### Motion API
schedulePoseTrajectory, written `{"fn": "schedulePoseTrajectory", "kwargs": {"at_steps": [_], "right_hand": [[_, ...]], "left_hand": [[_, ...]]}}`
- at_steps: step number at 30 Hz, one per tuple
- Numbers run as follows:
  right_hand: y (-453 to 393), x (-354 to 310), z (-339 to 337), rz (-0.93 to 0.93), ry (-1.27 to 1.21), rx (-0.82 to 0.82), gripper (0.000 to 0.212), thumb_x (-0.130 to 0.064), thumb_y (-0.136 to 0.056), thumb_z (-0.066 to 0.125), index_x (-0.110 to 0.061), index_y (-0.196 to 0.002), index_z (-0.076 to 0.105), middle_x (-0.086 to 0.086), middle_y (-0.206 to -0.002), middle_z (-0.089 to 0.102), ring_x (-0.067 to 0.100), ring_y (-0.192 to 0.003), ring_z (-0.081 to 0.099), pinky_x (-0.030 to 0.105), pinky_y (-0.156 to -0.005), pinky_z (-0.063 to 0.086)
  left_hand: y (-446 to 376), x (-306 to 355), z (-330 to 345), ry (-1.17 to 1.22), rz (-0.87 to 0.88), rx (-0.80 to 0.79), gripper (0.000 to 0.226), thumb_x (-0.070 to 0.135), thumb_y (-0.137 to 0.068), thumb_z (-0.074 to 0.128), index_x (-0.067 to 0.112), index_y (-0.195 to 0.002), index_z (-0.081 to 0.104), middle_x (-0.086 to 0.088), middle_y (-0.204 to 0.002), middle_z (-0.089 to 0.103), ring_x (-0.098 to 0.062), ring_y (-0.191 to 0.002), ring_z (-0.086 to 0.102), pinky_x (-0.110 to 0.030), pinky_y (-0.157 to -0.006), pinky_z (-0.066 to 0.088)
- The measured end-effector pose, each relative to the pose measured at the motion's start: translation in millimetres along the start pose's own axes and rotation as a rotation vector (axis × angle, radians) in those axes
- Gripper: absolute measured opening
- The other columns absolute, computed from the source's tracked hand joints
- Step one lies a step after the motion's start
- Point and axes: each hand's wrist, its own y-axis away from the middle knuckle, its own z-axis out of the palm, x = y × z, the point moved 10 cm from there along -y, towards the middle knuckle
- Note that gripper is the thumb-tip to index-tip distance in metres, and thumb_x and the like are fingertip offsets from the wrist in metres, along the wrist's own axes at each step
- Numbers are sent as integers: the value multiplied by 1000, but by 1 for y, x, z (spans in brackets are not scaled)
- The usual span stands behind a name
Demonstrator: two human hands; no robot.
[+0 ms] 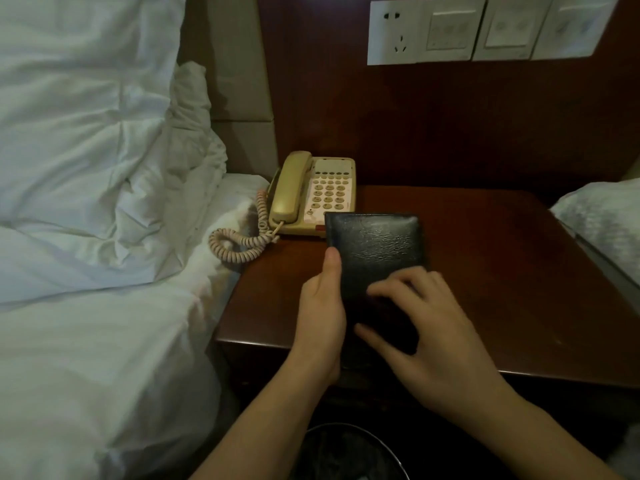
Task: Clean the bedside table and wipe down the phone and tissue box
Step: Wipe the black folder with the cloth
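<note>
A black leather-look tissue box (375, 245) lies lengthwise over the front middle of the dark wooden bedside table (502, 271). Its far end covers the near right corner of the phone. My left hand (322, 317) grips the box's left side, thumb up along the top edge. My right hand (422, 327) rests on the near part of its top with fingers spread and thumb along the near end, slightly blurred. The beige corded phone (313, 194) sits at the table's back left, handset in its cradle, and its coiled cord (242, 242) hangs over onto the bed.
A bed with rumpled white bedding (97, 202) runs along the left, touching the table. A second white pillow (602, 223) sits at the right edge. White wall sockets and switches (485, 27) are on the wooden panel behind. A dark waste bin (346, 452) stands below, between my arms.
</note>
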Motion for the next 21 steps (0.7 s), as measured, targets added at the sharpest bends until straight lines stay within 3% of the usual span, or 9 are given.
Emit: {"fn": "schedulePoseTrajectory", "kwargs": {"at_steps": [3, 6, 11, 14, 17, 21], "right_hand": [[-9, 29, -21, 177, -30, 161, 42, -52, -84, 62, -33, -121, 54, -15, -111, 44, 5, -105, 41, 14, -83, 35], [-9, 46, -21, 330, -85, 180, 46, -53, -86, 60, -31, -127, 51, -15, -116, 43, 7, -111, 43, 20, -85, 37], [5, -1, 12, 74, -8, 24, 37, -53, -86, 56, -34, -117, 50, -16, -109, 40, 4, -100, 39, 11, -75, 35], [-16, 34, -14, 194, 22, 169, 39, -47, -87, 61, -28, -120, 54, -13, -108, 39, 8, -103, 39, 20, -76, 32], [-25, 73, -35, 369, -16, 229, 42, -41, -90, 63, -22, -126, 54, -12, -112, 38, 4, -106, 35, 21, -86, 28], [6, 34, -8, 211, -59, 131, 34, -40, -91, 65, -27, -120, 52, -13, -111, 42, 7, -105, 42, 23, -85, 37]], "left_hand": [[3, -1, 5, 34, -34, -40, 47, 50, -101, 46, 14, -104, 77, -6, -98, 80, -19, -93, 76, -38, -86, 59], [7, -11, 12, 79, -94, -72, 41, 47, -96, 55, 15, -112, 74, -8, -104, 79, -25, -98, 76, -44, -91, 59], [3, -19, -2, 213, -106, 49, 40, 39, -100, 53, 6, -109, 74, -15, -103, 78, -29, -98, 75, -40, -87, 59], [1, -15, 1, 166, -70, 45, 38, 38, -101, 51, 9, -105, 75, -12, -101, 79, -26, -94, 76, -39, -82, 61], [3, -13, 5, 112, -36, 31, 37, 39, -102, 50, 12, -102, 75, -7, -100, 79, -23, -96, 76, -45, -91, 59], [0, -5, -7, 131, 44, 72, 39, 38, -101, 52, 8, -101, 75, -11, -99, 79, -28, -98, 75, -47, -92, 57]]}}
